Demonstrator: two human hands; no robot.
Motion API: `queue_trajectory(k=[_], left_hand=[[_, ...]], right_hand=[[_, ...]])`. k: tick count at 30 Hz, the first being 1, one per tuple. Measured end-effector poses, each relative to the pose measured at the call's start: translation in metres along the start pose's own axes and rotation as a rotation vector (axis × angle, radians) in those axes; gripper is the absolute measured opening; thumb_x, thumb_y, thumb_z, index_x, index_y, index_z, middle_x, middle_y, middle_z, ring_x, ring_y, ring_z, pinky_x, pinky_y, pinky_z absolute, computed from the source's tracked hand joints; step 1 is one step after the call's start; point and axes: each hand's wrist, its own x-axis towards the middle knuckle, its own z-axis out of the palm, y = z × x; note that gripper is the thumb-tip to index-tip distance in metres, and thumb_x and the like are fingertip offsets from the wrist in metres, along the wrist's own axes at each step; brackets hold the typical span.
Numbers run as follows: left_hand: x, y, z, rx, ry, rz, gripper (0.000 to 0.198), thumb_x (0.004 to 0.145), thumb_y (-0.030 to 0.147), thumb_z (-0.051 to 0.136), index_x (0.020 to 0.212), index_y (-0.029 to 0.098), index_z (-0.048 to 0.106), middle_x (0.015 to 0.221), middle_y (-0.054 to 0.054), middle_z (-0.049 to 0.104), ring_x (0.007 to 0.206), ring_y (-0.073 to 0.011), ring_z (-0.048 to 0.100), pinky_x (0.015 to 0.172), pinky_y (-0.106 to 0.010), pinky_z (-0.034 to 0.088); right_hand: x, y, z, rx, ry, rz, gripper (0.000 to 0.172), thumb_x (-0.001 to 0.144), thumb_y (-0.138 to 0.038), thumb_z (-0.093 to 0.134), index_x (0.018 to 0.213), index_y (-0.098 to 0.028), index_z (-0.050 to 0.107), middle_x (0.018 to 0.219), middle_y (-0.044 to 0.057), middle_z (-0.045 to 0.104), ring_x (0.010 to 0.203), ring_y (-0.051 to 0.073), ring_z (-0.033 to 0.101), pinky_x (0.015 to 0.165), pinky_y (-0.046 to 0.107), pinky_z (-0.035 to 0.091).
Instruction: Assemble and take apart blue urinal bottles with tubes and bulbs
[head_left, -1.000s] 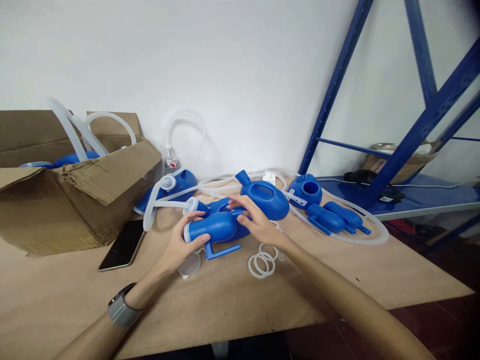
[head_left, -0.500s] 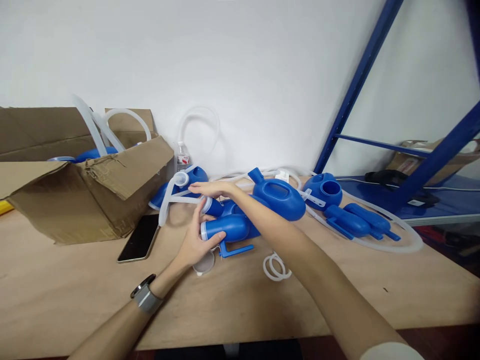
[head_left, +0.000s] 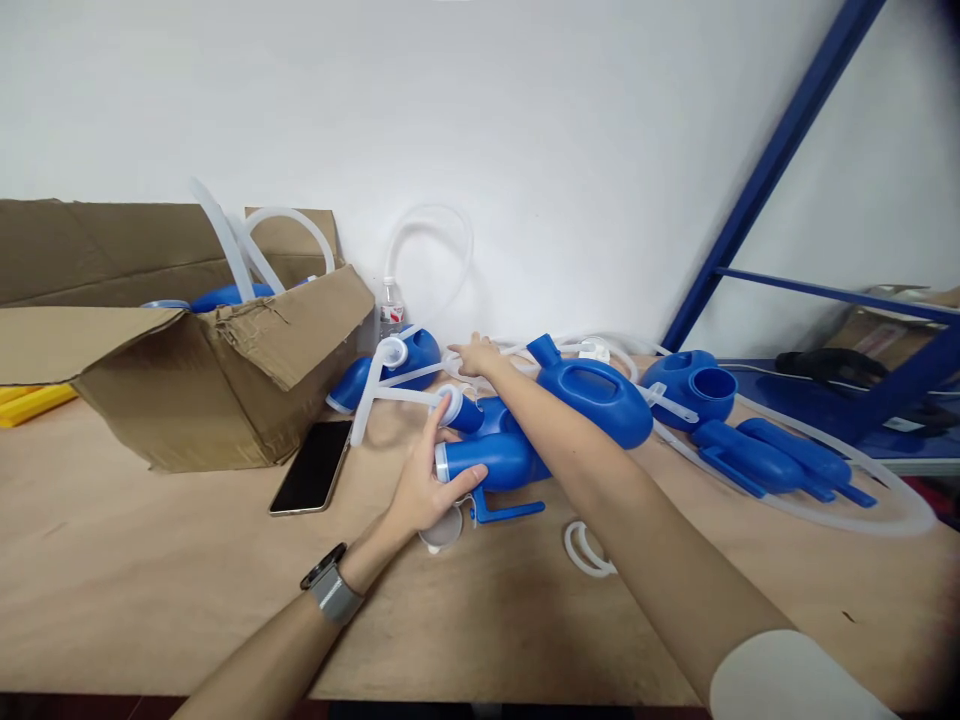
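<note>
My left hand (head_left: 429,482) is wrapped round the white-rimmed end of a blue urinal bottle (head_left: 491,462), with the thumb along its side and a finger up at the white-collared neck. A translucent hose (head_left: 405,395) joins that neck. Stretched past the bottles, my right hand (head_left: 478,357) is by clear hoses near the wall, with its index finger extended; whether it touches a hose I cannot tell. Under my right forearm lies another blue bottle (head_left: 596,400) with a handle. A blue strap-like handle (head_left: 510,513) and a clear round cap (head_left: 441,530) lie in front.
On the left stands an open cardboard box (head_left: 187,400) with hoses and blue bottles. A phone (head_left: 311,468) and a water bottle (head_left: 391,308) are near it. White rings (head_left: 585,552) lie in front; at right are an open-mouthed blue container (head_left: 690,390) and blue parts (head_left: 750,460).
My right hand has moved from above the held bottle's neck back towards the hoses by the wall. My left hand keeps its hold. The whole view has shifted, so things appear further right.
</note>
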Motion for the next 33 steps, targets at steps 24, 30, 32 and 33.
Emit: queue_trajectory(k=[24, 30, 32, 33], left_hand=[[-0.001, -0.008, -0.002, -0.003, 0.033, 0.072, 0.091, 0.085, 0.058, 0.072, 0.156, 0.015, 0.036, 0.102, -0.010, 0.076, 0.091, -0.0299, 0.072, 0.088, -0.045, 0.055], [0.000, -0.003, 0.003, 0.039, 0.055, 0.083, 0.085, 0.088, 0.057, 0.069, 0.155, 0.015, 0.039, 0.102, -0.010, 0.075, 0.092, -0.0297, 0.071, 0.092, -0.046, 0.054], [0.001, -0.002, 0.005, 0.047, 0.065, 0.077, 0.086, 0.088, 0.058, 0.069, 0.156, 0.015, 0.039, 0.102, -0.010, 0.075, 0.093, -0.0298, 0.071, 0.092, -0.045, 0.054], [0.002, -0.002, 0.005, 0.052, 0.070, 0.072, 0.086, 0.088, 0.059, 0.069, 0.156, 0.015, 0.039, 0.102, -0.010, 0.075, 0.093, -0.0297, 0.071, 0.092, -0.045, 0.054]], right_hand=[[-0.028, 0.054, -0.051, -0.082, 0.532, -0.010, 0.034, 0.101, -0.019, 0.044, 0.132, -0.011, 0.056, 0.135, 0.026, 0.060, 0.127, 0.040, 0.050, 0.103, 0.055, 0.037], [-0.038, 0.059, -0.059, 0.001, 0.560, -0.035, 0.033, 0.103, -0.037, 0.052, 0.130, -0.018, 0.058, 0.128, 0.015, 0.066, 0.120, 0.032, 0.054, 0.097, 0.042, 0.045], [-0.042, 0.044, -0.066, 0.024, 0.627, -0.076, 0.030, 0.102, -0.036, 0.056, 0.126, -0.019, 0.061, 0.128, 0.012, 0.066, 0.122, 0.033, 0.051, 0.098, 0.042, 0.045], [-0.044, 0.035, -0.070, 0.035, 0.668, -0.098, 0.029, 0.101, -0.035, 0.057, 0.124, -0.019, 0.062, 0.127, 0.012, 0.066, 0.122, 0.034, 0.049, 0.098, 0.043, 0.045]])
